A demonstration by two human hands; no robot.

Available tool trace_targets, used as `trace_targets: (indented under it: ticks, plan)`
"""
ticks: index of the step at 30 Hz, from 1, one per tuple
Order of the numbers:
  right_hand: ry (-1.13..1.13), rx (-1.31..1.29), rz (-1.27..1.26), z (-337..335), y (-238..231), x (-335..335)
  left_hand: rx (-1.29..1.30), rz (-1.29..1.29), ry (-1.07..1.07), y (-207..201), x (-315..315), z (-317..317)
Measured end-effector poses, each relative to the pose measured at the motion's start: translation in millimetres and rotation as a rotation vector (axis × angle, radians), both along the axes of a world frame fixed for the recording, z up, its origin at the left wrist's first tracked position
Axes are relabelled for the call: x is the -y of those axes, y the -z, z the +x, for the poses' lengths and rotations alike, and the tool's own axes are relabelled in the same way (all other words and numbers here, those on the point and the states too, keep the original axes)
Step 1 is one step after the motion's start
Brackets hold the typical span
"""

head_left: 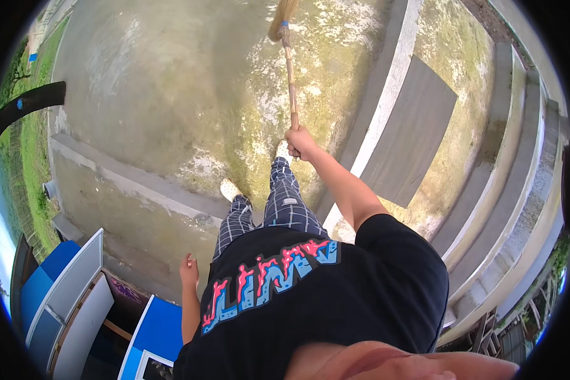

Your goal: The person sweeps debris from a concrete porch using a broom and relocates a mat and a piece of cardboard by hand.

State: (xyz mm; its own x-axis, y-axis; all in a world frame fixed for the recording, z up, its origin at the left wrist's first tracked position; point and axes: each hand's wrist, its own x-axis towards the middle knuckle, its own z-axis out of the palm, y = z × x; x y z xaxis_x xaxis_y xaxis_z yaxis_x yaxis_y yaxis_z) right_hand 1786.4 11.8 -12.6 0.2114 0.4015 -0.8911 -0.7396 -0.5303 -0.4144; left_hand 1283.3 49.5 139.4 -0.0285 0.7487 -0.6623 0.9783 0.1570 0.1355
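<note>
My right hand (302, 143) is closed around the lower end of the long wooden handle of a broom (291, 79). The broom reaches away from me, and a blue band sits where its straw bristles begin. Those bristles are cut off by the top edge of the view, over the concrete floor (171, 95). My left hand (189, 271) hangs low at my left side with loosely bent fingers and nothing visible in it.
A raised concrete ledge (133, 183) runs along the left. To the right are a pale curb (386, 107), a grey slab (411, 133) and curved concrete steps (500, 171). A blue and white open door (76, 285) stands at lower left, with grass beyond.
</note>
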Motion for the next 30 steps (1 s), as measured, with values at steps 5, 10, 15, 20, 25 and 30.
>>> trace_targets:
  ticks: [5,10,15,20,25,30]
  plan:
    - [-0.428,-0.2,0.036,-102.6,-44.2,10.1,-0.014,0.026,-0.112,11.8,37.4,-23.2]
    - [-0.591,-0.475,-0.145,-181.9,34.4,-34.5,0.035,0.042,-0.281,14.2,51.5,-25.9]
    - [-0.292,-0.664,-0.171,-125.3,109.2,-104.3,0.007,0.035,-0.435,9.8,98.3,-59.0]
    - [-0.038,-0.123,-0.34,70.4,93.4,-163.7,0.067,-0.16,-0.788,15.0,158.6,-77.2]
    - [-0.056,0.318,-0.332,60.0,106.7,-189.8,0.147,-0.186,-0.598,67.2,177.5,-99.0]
    - [-0.328,-0.127,-0.154,-50.9,-4.4,-181.2,0.319,-0.324,-0.951,94.8,95.8,-100.5]
